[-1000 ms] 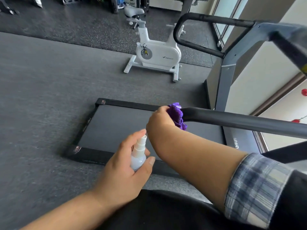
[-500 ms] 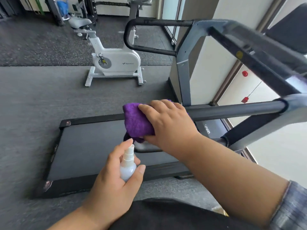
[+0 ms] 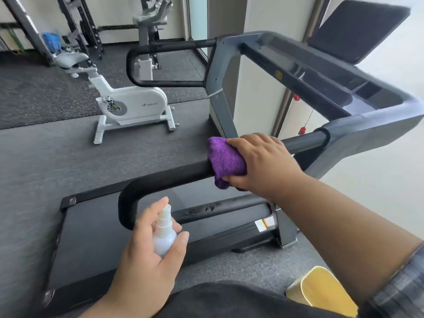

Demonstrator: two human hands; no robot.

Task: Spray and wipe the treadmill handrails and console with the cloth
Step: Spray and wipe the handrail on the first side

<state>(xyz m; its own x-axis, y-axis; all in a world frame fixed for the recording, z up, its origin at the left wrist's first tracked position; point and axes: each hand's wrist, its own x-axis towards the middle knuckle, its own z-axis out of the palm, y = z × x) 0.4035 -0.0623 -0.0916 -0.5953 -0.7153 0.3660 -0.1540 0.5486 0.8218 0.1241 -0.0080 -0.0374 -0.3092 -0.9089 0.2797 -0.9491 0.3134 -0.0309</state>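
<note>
Cloth: a folded purple microfibre cloth (image 3: 226, 160) is wrapped over the top of the near black padded handrail (image 3: 169, 177) of the treadmill, roughly midway along the bar, its lower corner hanging just under the rail.
Right hand: the right hand (image 3: 261, 161) lies over the cloth with fingers curled round cloth and bar together, thumb underneath, pressing the cloth onto the rail.
Cloth against grip: most of the cloth sticks out on the free-end side of the hand; the rest is under the palm.
Left hand: the left hand (image 3: 149, 251) grips a small translucent white spray bottle (image 3: 164, 235), fingers curled round its body, forefinger up beside the nozzle; it is held below the looped end of the rail, apart from it.
Rail end: the bar bends down and back in a black loop in front of the bottle.
Console: the dark grey console frame (image 3: 344, 92) sits to the right, a black screen panel (image 3: 358, 28) tilted above it.
Deck: the black treadmill belt (image 3: 91, 244) lies under both hands.
Far side: a second black handrail (image 3: 160, 65) loops beyond.
Room: a white exercise bike (image 3: 128, 106) stands on the grey floor behind; a yellow object (image 3: 321, 292) is at the lower right.
</note>
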